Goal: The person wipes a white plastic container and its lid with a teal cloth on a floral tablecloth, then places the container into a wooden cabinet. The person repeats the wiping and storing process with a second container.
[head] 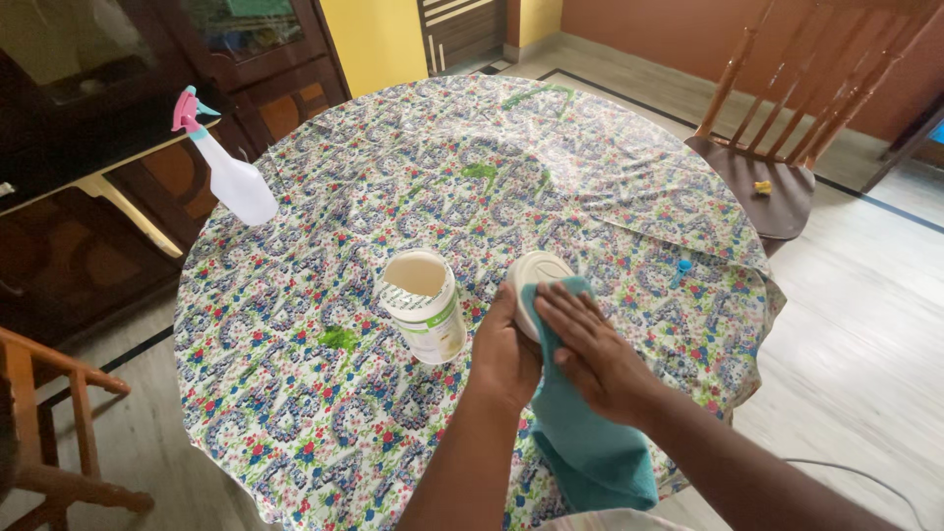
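My left hand grips a round white lid, holding it tilted on edge above the table. My right hand presses a teal cloth flat against the lid's face; the cloth hangs down toward me. Just left of my hands stands an open white jar with a green and white label, its mouth uncovered.
The round table wears a floral cloth with green smears. A white spray bottle with a pink trigger stands at the far left edge. A small blue object lies at right. Wooden chairs stand at far right and near left.
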